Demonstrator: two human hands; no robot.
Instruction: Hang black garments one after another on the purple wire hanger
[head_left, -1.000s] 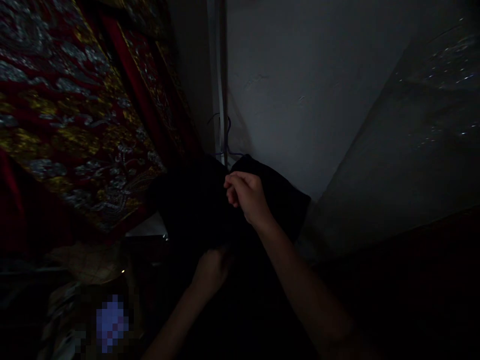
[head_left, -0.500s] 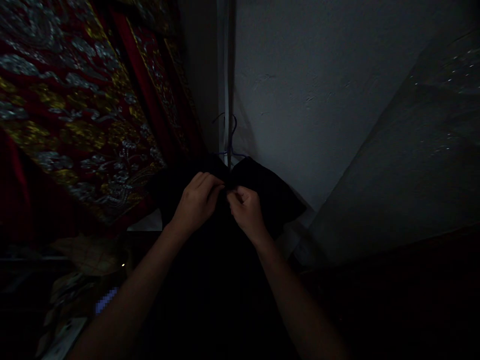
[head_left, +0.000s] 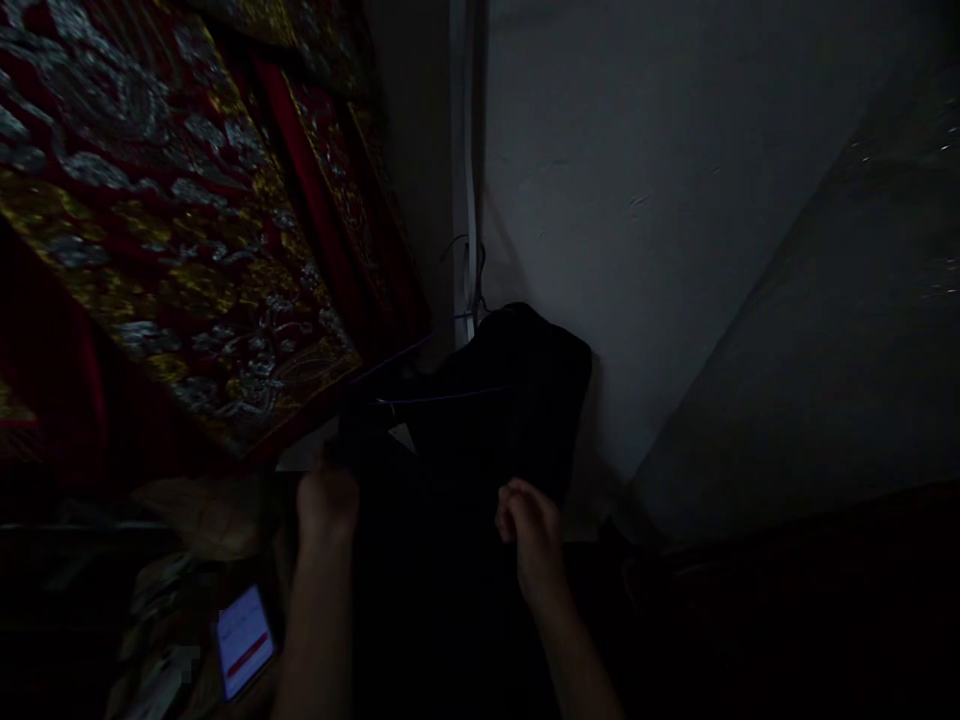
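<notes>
A black garment (head_left: 525,370) hangs in front of me against the wall, its right shoulder still over a thin blue-purple hanger (head_left: 442,397). On the left side the hanger's arm shows bare, the cloth having slipped down off it. My left hand (head_left: 328,500), smeared by motion, is closed on the dark cloth at the garment's left edge. Lower right, my right hand (head_left: 529,515) has its fingers curled, and the black cloth lies against them. A small pale tag (head_left: 403,435) shows near the neck. Dim light hides most folds.
A red cloth with gold and silver embroidery (head_left: 187,230) hangs at the left. A light upright pole (head_left: 471,150) stands behind the hanger by a grey wall (head_left: 630,130). A lit phone (head_left: 245,640) lies at the lower left, among items hard to make out.
My hands have moved apart and down from the garment's neck, the left one towards the left. The garment's left shoulder has come off the hanger, baring its arm and lower bar.
</notes>
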